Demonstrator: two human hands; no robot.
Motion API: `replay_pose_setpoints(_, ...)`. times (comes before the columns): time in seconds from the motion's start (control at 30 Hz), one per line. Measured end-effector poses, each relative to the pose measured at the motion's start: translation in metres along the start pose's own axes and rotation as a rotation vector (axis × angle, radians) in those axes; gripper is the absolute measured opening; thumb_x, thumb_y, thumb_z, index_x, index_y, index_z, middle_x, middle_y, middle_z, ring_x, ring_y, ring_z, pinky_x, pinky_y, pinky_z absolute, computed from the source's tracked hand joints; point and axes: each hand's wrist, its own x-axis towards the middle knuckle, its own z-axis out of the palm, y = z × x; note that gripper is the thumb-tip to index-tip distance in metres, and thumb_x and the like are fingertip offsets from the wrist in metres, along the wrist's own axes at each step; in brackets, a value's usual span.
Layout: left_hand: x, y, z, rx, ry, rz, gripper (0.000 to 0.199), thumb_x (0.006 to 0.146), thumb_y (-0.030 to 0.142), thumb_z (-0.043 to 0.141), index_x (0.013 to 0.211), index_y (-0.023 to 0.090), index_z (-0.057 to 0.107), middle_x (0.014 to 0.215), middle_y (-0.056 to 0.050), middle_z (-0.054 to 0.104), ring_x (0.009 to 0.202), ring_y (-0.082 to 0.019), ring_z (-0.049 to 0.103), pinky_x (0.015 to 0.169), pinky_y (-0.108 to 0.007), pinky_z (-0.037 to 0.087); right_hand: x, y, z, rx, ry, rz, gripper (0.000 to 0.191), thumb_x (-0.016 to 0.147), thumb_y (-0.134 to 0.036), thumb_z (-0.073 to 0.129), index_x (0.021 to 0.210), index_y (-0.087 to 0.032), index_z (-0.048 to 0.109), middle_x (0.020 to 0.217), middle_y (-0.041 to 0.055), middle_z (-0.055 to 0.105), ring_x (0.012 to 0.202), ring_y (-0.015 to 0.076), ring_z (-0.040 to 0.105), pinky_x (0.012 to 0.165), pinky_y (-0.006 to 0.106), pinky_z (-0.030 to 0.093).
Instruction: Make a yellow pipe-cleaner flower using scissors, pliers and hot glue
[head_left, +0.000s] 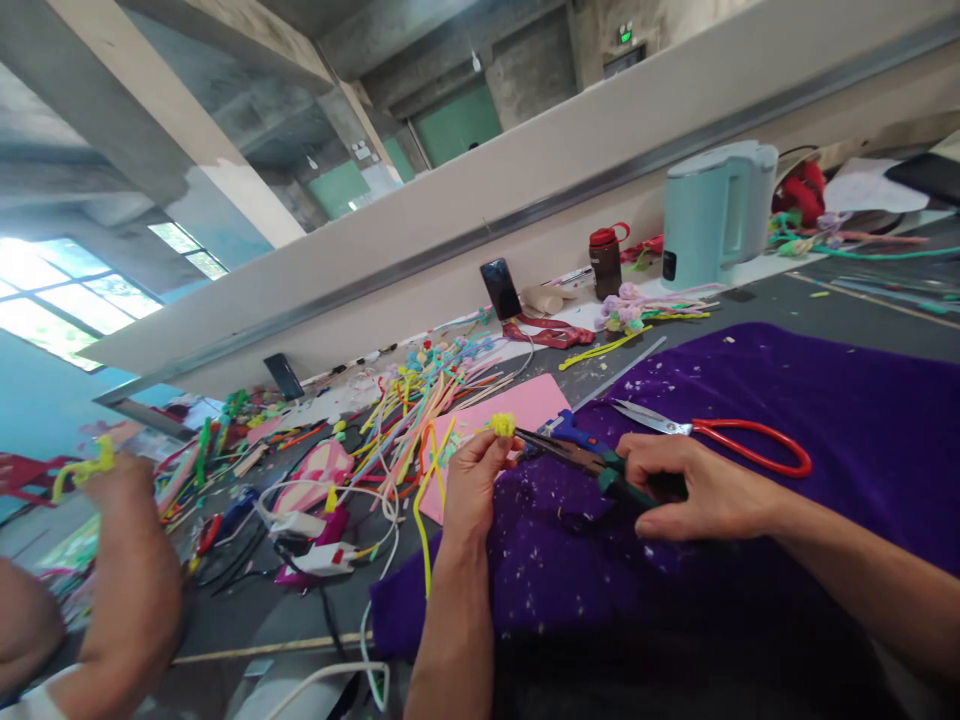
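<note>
Between the fingertips of my left hand is a small fuzzy yellow flower, apparently made of pipe cleaner. My right hand is wrapped around the dark green handles of long-nose pliers. The pliers' narrow tips point left and reach right up to the flower; whether they grip it I cannot tell. Just beyond my right hand, red-handled scissors lie on a purple cloth. A blue glue gun lies partly behind the pliers, near a pink sheet.
Many coloured pipe cleaners spread left of the sheet. White cables and a power strip lie nearer. Behind stand a phone, a dark bottle and a teal kettle. At left, another person's hand holds a yellow piece.
</note>
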Motion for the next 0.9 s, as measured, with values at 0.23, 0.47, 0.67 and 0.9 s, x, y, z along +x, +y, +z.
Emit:
replay_pose_setpoints(0.23,-0.0003,0.0022,0.0,0.044,0.008,0.005,0.021,0.071,0.036,0.063,0.078,0.017,0.07,0.079,-0.003,0.066,0.07,-0.014,0.056,0.062,-0.024,0.045,-0.0003,-0.0001,0.0001,-0.002,0.005,0.004,0.027,0.068,-0.024,0.067,0.062,-0.017,0.041,0.072,-0.0029,0.045,0.065,0.0103,0.045,0.058,0.023,0.034)
replay_pose_setpoints(0.47,-0.0001,0.0023,0.0006,0.045,0.025,0.019,0.021,0.07,0.036,0.064,0.078,0.017,0.07,0.078,-0.004,0.065,0.071,-0.015,0.056,0.061,-0.024,0.046,0.0002,-0.0011,-0.0009,-0.002,0.006,0.001,0.026,0.069,-0.024,0.066,0.061,-0.017,0.042,0.072,-0.0025,0.045,0.065,0.0105,0.045,0.059,0.024,0.034)
replay_pose_setpoints(0.67,-0.001,0.0041,0.0023,0.064,0.029,0.028,0.021,0.07,0.036,0.063,0.076,0.017,0.07,0.078,-0.003,0.066,0.072,-0.015,0.057,0.061,-0.024,0.045,0.0009,-0.0011,-0.0007,-0.006,0.003,0.003,0.026,0.069,-0.025,0.066,0.062,-0.017,0.042,0.073,-0.002,0.046,0.065,0.0108,0.045,0.06,0.024,0.035)
replay_pose_setpoints(0.9,-0.0014,0.005,0.0022,0.075,0.007,0.033,0.019,0.072,0.034,0.062,0.075,0.017,0.07,0.076,-0.002,0.066,0.067,-0.013,0.056,0.06,-0.023,0.044,0.0008,-0.0017,0.0012,-0.016,0.014,-0.002,0.025,0.068,-0.022,0.065,0.061,-0.017,0.041,0.072,-0.0023,0.046,0.064,0.0102,0.045,0.059,0.023,0.034)
